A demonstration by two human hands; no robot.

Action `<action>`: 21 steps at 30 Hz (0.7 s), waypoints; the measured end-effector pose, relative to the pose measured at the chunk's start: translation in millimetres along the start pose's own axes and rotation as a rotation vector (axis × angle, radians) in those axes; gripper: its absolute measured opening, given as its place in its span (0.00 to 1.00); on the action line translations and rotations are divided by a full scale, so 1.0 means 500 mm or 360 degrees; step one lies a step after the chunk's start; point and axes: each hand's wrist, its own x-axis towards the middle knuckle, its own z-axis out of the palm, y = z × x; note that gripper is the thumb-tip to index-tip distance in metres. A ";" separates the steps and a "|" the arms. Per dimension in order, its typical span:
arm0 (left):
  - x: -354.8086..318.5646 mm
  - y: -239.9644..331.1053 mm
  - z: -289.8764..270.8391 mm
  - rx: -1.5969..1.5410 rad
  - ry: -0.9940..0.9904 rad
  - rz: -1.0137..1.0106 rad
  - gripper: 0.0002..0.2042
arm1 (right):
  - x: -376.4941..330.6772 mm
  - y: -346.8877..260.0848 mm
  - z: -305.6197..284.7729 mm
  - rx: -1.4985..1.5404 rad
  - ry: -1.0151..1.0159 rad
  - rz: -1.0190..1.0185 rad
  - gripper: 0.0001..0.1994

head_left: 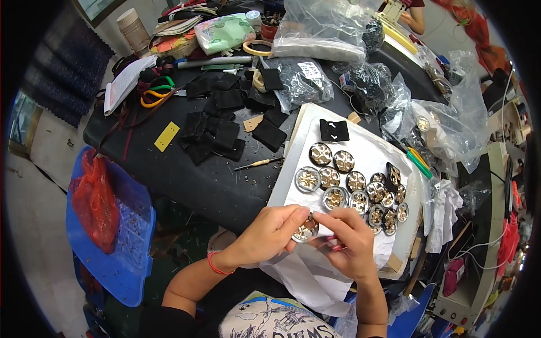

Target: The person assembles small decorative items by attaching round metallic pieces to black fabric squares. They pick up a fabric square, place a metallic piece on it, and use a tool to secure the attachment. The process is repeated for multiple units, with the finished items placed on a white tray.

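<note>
Between the fingers of my left hand (266,232) is a round buckle-like ornament (306,231) with a silver rim and gold-toned metal inside. My left thumb presses on its upper edge. My right hand (354,243) is closed, its index finger stretched to the ornament's rim. A slim pink-red thing (337,247) shows under the right fingers; most of it is hidden. Just beyond both hands, several similar round ornaments (320,154) lie on white paper (307,130) over a pale board (280,188). Some have black rims, others silver ones.
Black fabric pieces (211,135), a thin wooden-handled tool (259,163), a yellow card (167,137) and orange-and-green scissors (158,96) lie on the dark table. Clear plastic bags (321,28) crowd the back. A blue bin (132,225) holds a red bag. Another person's arm (416,21) shows far right.
</note>
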 end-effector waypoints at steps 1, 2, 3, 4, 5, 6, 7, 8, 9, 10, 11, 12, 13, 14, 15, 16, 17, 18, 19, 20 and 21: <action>0.001 0.001 -0.002 0.0054 -0.0003 0.0020 0.18 | -0.001 0.005 0.001 -0.0019 -0.0018 -0.0029 0.25; 0.002 0.000 -0.004 0.0107 -0.0005 0.0040 0.18 | -0.004 0.006 0.002 -0.0037 -0.0036 -0.0059 0.25; 0.003 -0.001 -0.006 0.0160 -0.0006 0.0061 0.18 | -0.006 0.006 0.002 -0.0056 -0.0054 -0.0089 0.25; 0.003 -0.003 -0.006 0.0184 -0.0002 0.0087 0.18 | -0.008 0.000 0.005 0.0009 -0.0016 -0.0028 0.21; 0.005 -0.005 -0.003 0.0208 0.0002 0.0114 0.18 | -0.011 0.000 0.010 0.0023 0.0036 -0.0022 0.19; 0.005 -0.007 0.000 0.0233 0.0005 0.0141 0.18 | -0.014 0.003 0.016 0.0036 0.0089 -0.0016 0.17; 0.005 -0.008 0.000 0.0174 -0.0011 0.0083 0.18 | -0.015 0.006 0.022 0.0045 0.0146 -0.0006 0.16; 0.005 -0.010 -0.001 0.0116 -0.0027 0.0025 0.17 | -0.014 0.007 0.025 0.0046 0.0238 -0.0014 0.14; 0.005 -0.011 0.001 0.0058 -0.0045 -0.0033 0.18 | -0.012 0.008 0.028 0.0046 0.0331 -0.0021 0.11; 0.010 -0.027 0.025 0.0055 0.0238 0.0336 0.18 | -0.010 0.007 0.033 0.0051 0.0417 -0.0032 0.09; 0.020 -0.053 0.069 0.0054 0.0524 0.0707 0.20 | -0.010 0.004 0.044 0.0192 0.0494 0.0097 0.08; 0.021 -0.061 0.083 0.0010 0.0590 0.0854 0.22 | -0.015 0.001 0.053 0.0321 0.0585 0.0233 0.07; 0.021 -0.069 0.095 -0.0024 0.0660 0.1002 0.25 | -0.017 -0.007 0.065 0.0453 0.0674 0.0367 0.06; 0.012 -0.070 0.087 -0.0101 0.0535 0.0923 0.29 | -0.013 -0.030 0.081 0.0808 0.0710 0.0516 0.06; 0.009 -0.069 0.083 -0.0176 0.0409 0.0843 0.34 | -0.005 -0.052 0.073 0.0652 0.0509 0.0513 0.08; 0.013 -0.064 0.084 -0.0371 0.0493 0.0806 0.30 | -0.008 -0.049 0.074 0.0652 0.0484 0.0526 0.09; 0.015 -0.064 0.068 -0.0330 0.0372 0.0685 0.29 | -0.011 -0.046 0.073 0.0653 0.0459 0.0540 0.10; 0.011 -0.065 0.040 -0.0282 0.0262 0.0563 0.30 | -0.008 -0.039 0.062 0.0389 0.0464 0.0451 0.12; 0.011 -0.060 0.023 -0.0233 0.0154 0.0440 0.31 | -0.002 -0.028 0.043 0.0125 0.0468 0.0362 0.15; 0.011 -0.047 0.033 -0.0258 0.0335 0.0410 0.31 | 0.004 -0.020 0.030 -0.0139 0.0469 0.0272 0.18; 0.009 -0.046 0.031 -0.0235 0.0346 0.0393 0.31 | 0.011 -0.018 0.026 -0.0361 0.0468 0.0147 0.18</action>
